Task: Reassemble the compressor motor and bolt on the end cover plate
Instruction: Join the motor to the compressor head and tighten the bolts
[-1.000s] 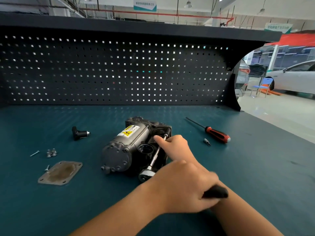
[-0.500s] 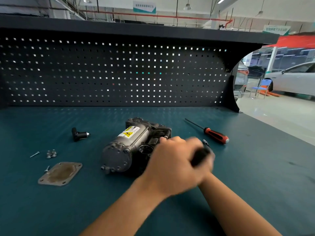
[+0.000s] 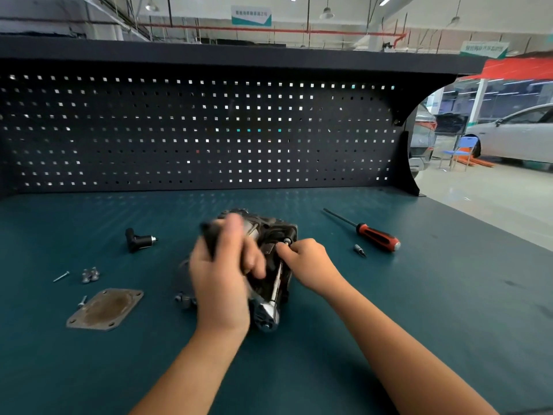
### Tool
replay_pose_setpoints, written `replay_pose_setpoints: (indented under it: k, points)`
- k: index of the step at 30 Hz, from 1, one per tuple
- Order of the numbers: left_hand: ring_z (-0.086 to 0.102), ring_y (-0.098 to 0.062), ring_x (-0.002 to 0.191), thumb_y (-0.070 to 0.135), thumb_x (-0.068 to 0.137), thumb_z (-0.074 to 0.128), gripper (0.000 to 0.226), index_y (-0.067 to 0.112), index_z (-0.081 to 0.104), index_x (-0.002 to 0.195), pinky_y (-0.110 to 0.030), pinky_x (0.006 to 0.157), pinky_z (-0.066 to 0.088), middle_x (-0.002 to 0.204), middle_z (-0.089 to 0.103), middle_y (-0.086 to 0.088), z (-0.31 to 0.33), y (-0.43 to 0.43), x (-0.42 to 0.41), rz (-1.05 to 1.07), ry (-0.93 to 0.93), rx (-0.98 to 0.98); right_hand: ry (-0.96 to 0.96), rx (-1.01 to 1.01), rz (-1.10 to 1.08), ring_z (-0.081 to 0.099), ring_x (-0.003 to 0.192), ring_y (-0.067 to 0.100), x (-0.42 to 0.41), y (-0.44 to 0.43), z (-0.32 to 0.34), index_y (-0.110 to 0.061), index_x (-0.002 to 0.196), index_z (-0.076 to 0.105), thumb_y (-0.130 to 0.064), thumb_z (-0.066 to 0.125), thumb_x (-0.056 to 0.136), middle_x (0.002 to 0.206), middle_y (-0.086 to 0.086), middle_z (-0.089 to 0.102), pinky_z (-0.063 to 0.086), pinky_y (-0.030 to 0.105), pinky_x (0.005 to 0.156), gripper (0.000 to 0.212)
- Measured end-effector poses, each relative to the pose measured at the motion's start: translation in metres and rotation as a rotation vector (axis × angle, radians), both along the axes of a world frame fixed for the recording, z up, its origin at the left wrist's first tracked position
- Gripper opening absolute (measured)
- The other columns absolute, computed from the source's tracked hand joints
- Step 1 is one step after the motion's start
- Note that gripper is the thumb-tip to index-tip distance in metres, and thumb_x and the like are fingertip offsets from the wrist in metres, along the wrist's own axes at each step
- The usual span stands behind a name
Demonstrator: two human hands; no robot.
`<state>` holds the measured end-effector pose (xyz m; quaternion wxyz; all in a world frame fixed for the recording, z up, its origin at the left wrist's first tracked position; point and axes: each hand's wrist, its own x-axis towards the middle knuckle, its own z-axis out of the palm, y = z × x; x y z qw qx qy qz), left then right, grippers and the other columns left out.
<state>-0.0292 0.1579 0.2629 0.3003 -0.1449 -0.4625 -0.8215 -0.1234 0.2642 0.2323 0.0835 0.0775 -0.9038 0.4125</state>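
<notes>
The grey compressor motor [image 3: 270, 230] lies mid-bench, mostly hidden behind my hands. A ratchet wrench [image 3: 267, 315] with a long extension bar reaches up to a bolt at the motor's far right end. My left hand [image 3: 221, 280], blurred, grips the ratchet's black handle [image 3: 208, 238] over the motor's left side. With its fingertips, my right hand [image 3: 308, 265] pinches the socket end of the extension at the bolt. The end cover plate [image 3: 104, 308] lies flat on the bench to the left, apart from the motor.
Loose bolts [image 3: 89, 275], a thin screw [image 3: 61, 277] and another bolt [image 3: 82, 301] lie near the plate. A black elbow fitting [image 3: 139, 241] sits further back left. A red-handled screwdriver [image 3: 377, 236] and a small bit [image 3: 359, 250] lie right of the motor. A pegboard [image 3: 194, 130] backs the bench.
My left hand has swung the ratchet handle from the near right, across the motor, to the left. My right hand has stayed at the socket end.
</notes>
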Motion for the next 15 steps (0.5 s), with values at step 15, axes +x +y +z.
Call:
replay_pose_setpoints:
  k: [15]
  points:
    - [0.060, -0.008, 0.054, 0.010, 0.083, 0.065, 0.010, 0.015, 0.057, 0.082, -0.034, 0.062, 0.050, 0.056, 0.063, 0.003, -0.049, -0.033, 0.012, 0.223, -0.389, -0.542, 0.017, -0.059, 0.016, 0.025, 0.048, 0.014, 0.005, -0.002, 0.001, -0.014, 0.052, 0.023, -0.029, 0.046, 0.097, 0.051, -0.001, 0.028, 0.022, 0.026, 0.045, 0.052]
